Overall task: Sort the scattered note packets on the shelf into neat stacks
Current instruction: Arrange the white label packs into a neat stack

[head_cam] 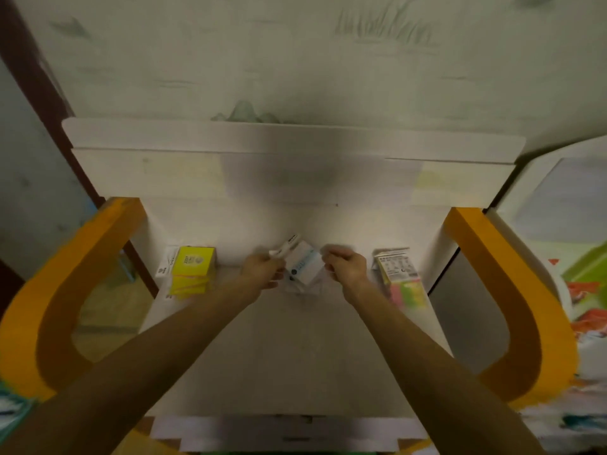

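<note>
your left hand (262, 269) has its fingers curled round a thin white packet (286, 247), tilted up at the back of the white shelf (295, 339). your right hand (346, 267) is curled too, but blur hides whether it grips anything. between the hands lies a white and blue packet (303, 264). a yellow stack (192, 269) sits to the left, a pink and green stack (402, 282) to the right.

A single head-worn wide-angle camera is looking forward and steeply down, sitting close above the white shelf (295, 339), its back wall facing the lens.
</note>
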